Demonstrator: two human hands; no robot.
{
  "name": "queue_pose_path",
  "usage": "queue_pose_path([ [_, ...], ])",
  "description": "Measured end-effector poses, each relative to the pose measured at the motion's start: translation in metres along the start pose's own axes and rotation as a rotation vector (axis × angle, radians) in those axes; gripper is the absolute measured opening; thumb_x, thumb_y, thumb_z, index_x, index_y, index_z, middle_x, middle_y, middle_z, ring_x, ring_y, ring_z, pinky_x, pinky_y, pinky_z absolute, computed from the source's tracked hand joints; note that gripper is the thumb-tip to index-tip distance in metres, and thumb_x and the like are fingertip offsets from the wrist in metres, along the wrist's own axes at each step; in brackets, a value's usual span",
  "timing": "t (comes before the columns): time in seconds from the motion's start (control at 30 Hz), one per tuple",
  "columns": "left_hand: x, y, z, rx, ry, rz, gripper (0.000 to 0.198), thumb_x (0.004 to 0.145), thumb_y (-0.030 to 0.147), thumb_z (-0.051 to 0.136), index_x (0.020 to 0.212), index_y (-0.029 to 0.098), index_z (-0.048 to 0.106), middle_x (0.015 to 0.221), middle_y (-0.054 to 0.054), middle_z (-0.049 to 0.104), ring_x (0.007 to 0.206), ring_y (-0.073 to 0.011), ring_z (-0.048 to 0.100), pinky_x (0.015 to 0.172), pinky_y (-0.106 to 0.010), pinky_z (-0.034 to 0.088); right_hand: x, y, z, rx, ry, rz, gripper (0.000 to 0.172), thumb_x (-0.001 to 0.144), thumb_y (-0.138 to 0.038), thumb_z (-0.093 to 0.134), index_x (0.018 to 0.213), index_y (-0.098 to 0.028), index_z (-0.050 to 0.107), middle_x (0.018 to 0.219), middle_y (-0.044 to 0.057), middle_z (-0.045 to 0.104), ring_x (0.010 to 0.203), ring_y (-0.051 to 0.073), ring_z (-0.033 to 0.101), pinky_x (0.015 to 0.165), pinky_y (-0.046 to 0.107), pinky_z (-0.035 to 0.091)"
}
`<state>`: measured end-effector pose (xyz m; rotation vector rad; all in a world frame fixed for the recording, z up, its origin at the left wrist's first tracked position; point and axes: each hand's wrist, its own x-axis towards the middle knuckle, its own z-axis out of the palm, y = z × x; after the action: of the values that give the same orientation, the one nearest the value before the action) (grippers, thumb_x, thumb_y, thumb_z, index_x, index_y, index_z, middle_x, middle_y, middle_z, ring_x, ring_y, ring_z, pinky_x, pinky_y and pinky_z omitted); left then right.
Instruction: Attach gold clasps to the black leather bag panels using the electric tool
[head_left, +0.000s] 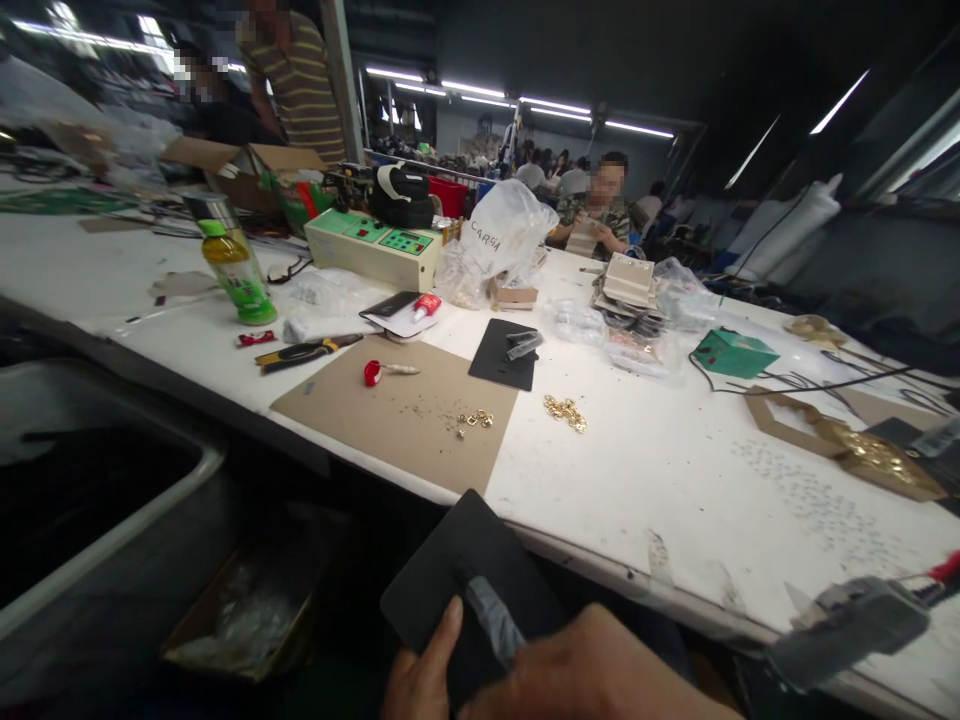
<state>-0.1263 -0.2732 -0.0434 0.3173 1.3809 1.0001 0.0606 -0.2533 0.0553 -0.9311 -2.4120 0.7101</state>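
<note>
Low in the view, a flat black panel (427, 570) with rounded corners is tilted off the table's front edge. My left hand (426, 660) grips its lower left side, thumb on the upper face. Over the panel's lower right part is my right hand (600, 670), blurred, with curled fingers at the end of a greyish plastic strip (491, 612). Its fingertips are mostly hidden. A second black panel (495, 362) lies on the table, carrying a clear plastic strip (523, 345). Gold-coloured metal pieces (566, 412) lie in a small heap near it.
A brown board (390, 430) bears a red-ringed tool (373, 372) and small metal bits. A green bottle (238, 275), pliers (307, 350) and a cream control box (375, 245) stand behind. A grey machine part (851, 630) juts in at right. A co-worker (596, 215) sits opposite.
</note>
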Motion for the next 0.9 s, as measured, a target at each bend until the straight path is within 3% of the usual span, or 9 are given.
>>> queue_pose_path([
  [0.07, 0.0, 0.0, 0.001, -0.051, 0.025, 0.006, 0.045, 0.077, 0.053, 0.084, 0.108, 0.02, 0.079, 0.102, -0.011, 0.083, 0.126, -0.0428, 0.067, 0.107, -0.054, 0.055, 0.029, 0.017, -0.024, 0.031, 0.101, 0.149, 0.024, 0.105, -0.039, 0.056, 0.123, -0.036, 0.072, 0.094, 0.0, 0.078, 0.075, 0.017, 0.071, 0.067, 0.025, 0.054],
  [0.13, 0.0, 0.001, 0.003, -0.111, 0.067, -0.003, 0.049, 0.08, 0.054, 0.082, 0.117, 0.021, 0.077, 0.105, -0.011, 0.083, 0.123, -0.0414, 0.07, 0.108, -0.057, 0.054, 0.064, 0.049, -0.033, 0.066, 0.236, 0.347, 0.02, 0.1, -0.034, 0.064, 0.114, -0.029, 0.077, 0.1, 0.003, 0.079, 0.084, 0.019, 0.072, 0.078, 0.029, 0.056],
  [0.27, -0.002, 0.013, -0.004, -0.182, 0.159, 0.011, 0.053, 0.082, 0.048, 0.084, 0.125, 0.02, 0.073, 0.116, -0.012, 0.081, 0.125, -0.0382, 0.069, 0.117, -0.058, 0.047, 0.123, 0.123, -0.013, 0.014, 0.293, 0.503, 0.024, 0.09, -0.019, 0.068, 0.111, -0.022, 0.08, 0.095, 0.005, 0.08, 0.079, 0.02, 0.072, 0.08, 0.032, 0.055],
  [0.37, -0.002, 0.029, -0.013, -0.212, 0.225, 0.042, 0.048, 0.084, 0.042, 0.083, 0.123, 0.017, 0.072, 0.12, -0.014, 0.079, 0.129, -0.0358, 0.067, 0.122, -0.057, 0.042, 0.144, 0.153, 0.005, -0.011, 0.281, 0.524, 0.03, 0.09, -0.018, 0.066, 0.117, -0.02, 0.079, 0.094, 0.007, 0.08, 0.075, 0.02, 0.071, 0.079, 0.034, 0.055],
  [0.7, -0.008, 0.059, -0.009, -0.189, 0.237, 0.08, 0.042, 0.084, 0.038, 0.084, 0.12, 0.019, 0.075, 0.116, -0.011, 0.081, 0.13, -0.0348, 0.066, 0.122, -0.057, 0.042, 0.157, 0.169, 0.015, -0.098, 0.23, 0.492, 0.014, 0.089, -0.02, 0.071, 0.097, -0.024, 0.081, 0.093, 0.005, 0.079, 0.084, 0.021, 0.071, 0.078, 0.03, 0.049],
  [0.9, -0.011, 0.065, -0.011, -0.122, 0.162, 0.161, 0.042, 0.088, 0.039, 0.08, 0.125, 0.02, 0.073, 0.131, -0.011, 0.076, 0.135, -0.0309, 0.062, 0.125, -0.052, 0.037, 0.144, 0.146, 0.001, -0.108, 0.269, 0.436, 0.014, 0.096, -0.026, 0.065, 0.09, -0.022, 0.077, 0.092, 0.005, 0.077, 0.083, 0.02, 0.068, 0.075, 0.03, 0.046],
])
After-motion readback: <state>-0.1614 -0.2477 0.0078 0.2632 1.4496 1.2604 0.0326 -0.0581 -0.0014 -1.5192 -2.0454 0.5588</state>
